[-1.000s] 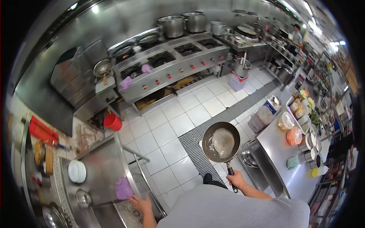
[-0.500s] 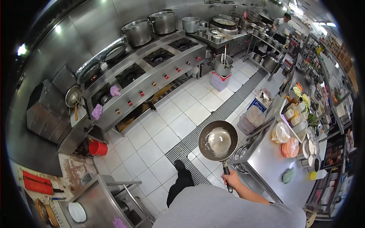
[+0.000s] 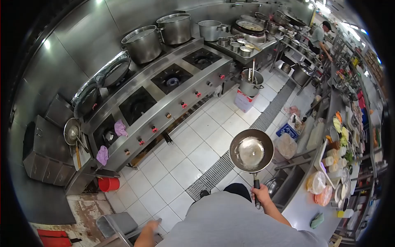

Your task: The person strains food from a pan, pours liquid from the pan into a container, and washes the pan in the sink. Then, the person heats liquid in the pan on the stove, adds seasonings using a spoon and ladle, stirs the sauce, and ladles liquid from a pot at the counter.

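My right hand [image 3: 260, 193] is wrapped round the black handle of a frying pan [image 3: 252, 151], held level over the floor. Clear, shiny liquid covers the middle of the pan's dark inside. Low in the view, my left hand [image 3: 152, 225] is out at my side, close to the steel frame [image 3: 119, 238] of a side table. Motion blur smears its fingers, so I cannot make out whether it grips anything.
A steel stove [image 3: 173, 96] with several burners runs along the left, large pots [image 3: 142, 44] behind it. At right stands a steel counter [image 3: 294, 214] with bottles and bags. A red bucket [image 3: 108, 184] sits on the floor. Another person [image 3: 319, 37] works at the far end.
My view has shifted and I have moved nearer the stove. The frying pan stays in my right hand. My left hand has come into view at the bottom.
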A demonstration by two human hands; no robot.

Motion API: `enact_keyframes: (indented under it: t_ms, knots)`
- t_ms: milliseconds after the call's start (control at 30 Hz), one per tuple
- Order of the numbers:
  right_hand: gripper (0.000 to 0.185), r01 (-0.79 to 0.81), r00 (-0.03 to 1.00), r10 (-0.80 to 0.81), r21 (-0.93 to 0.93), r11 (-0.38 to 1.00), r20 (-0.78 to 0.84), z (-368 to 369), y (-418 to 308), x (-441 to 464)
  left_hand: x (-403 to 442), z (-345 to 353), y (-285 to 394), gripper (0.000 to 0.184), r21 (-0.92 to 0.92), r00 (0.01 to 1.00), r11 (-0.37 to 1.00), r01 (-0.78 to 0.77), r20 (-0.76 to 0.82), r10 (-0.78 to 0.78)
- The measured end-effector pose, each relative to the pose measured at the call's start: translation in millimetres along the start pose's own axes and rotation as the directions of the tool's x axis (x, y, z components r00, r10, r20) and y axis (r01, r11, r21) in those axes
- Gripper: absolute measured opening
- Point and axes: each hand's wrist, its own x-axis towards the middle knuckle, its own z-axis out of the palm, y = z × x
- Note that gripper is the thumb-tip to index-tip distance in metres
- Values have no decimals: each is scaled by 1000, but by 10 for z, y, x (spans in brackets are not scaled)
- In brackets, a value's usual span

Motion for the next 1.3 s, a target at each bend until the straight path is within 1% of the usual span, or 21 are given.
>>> enact_keyframes:
  t_ms: [33,67,100,133,167,233,300,367,433,500,567,667,700,800,867,900,1033,1100,1167,1233,1300]
  knots:
    - [13,1,1000,-2,-30,1000,-6,66,-215,82,484,-474,211,65,-21,992,1000,22,-127,-24]
    - [13,20,1000,-19,-28,999,2,63,-297,267,925,-1048,526,72,9,962,998,-54,-266,55]
    - [13,41,999,-41,-26,999,11,58,-401,474,575,-1935,1449,78,-248,926,969,-6,-366,-88]
    - [13,41,999,-41,-31,999,20,90,-557,693,720,-2412,1857,70,-229,865,964,-134,-502,1]
    - [13,47,998,-45,-62,997,37,97,-724,896,671,-2939,2356,72,-296,854,932,-210,-519,28]
    - [13,51,997,-44,-104,993,68,89,-1066,1342,786,-3544,3005,68,-402,807,841,-362,-586,67]
    - [12,45,993,-28,-152,987,111,169,-1405,1843,813,-3932,3486,68,-417,800,830,-370,-598,56]
    - [12,40,990,-10,-213,976,139,326,-1860,2249,784,-4066,3760,67,-442,797,817,-371,-603,35]
    - [12,44,973,4,-204,978,231,532,-2259,2659,825,-4181,3891,67,-421,844,845,-329,-532,63]
    - [12,27,956,43,-234,972,291,713,-2584,3109,1028,-4190,3882,65,-517,860,795,-316,-511,9]
    - [11,56,925,50,-264,963,378,1056,-3001,3411,1324,-4184,3799,62,-694,854,631,-348,-512,-91]
    - [12,108,879,55,-310,945,473,1612,-3468,3808,1799,-4457,3816,57,-744,843,555,-372,-521,-134]
    - [12,170,871,19,-339,925,490,1790,-3508,4000,1969,-4636,3849,57,-749,849,552,-367,-512,-131]
    - [13,119,855,79,-342,932,513,2429,-3877,4222,2466,-5199,3969,58,-712,862,603,-359,-501,-79]
    - [13,109,840,117,-376,920,530,2830,-4050,4384,2917,-5481,4017,61,-658,882,680,-325,-470,-32]
    - [13,99,830,136,-383,918,542,3016,-4158,4450,3169,-5596,4037,61,-663,884,671,-332,-468,-25]
    - [13,95,800,174,-408,908,575,3679,-4415,4825,3891,-6113,4238,71,-710,930,669,-221,-359,-73]
    - [13,73,760,201,-388,919,618,3967,-4518,5003,4387,-6089,4291,83,-710,890,692,-134,-394,-231]
    - [13,56,763,222,-403,913,607,4216,-4602,5145,4930,-5902,4292,89,-718,873,691,-85,-388,-296]
    - [13,54,732,204,-355,933,650,4405,-4632,5293,5259,-5868,4300,88,-846,916,514,-142,-309,-256]
    - [13,46,735,200,-343,938,647,4528,-4638,5408,5454,-5873,4314,85,-845,913,503,-180,-334,-234]
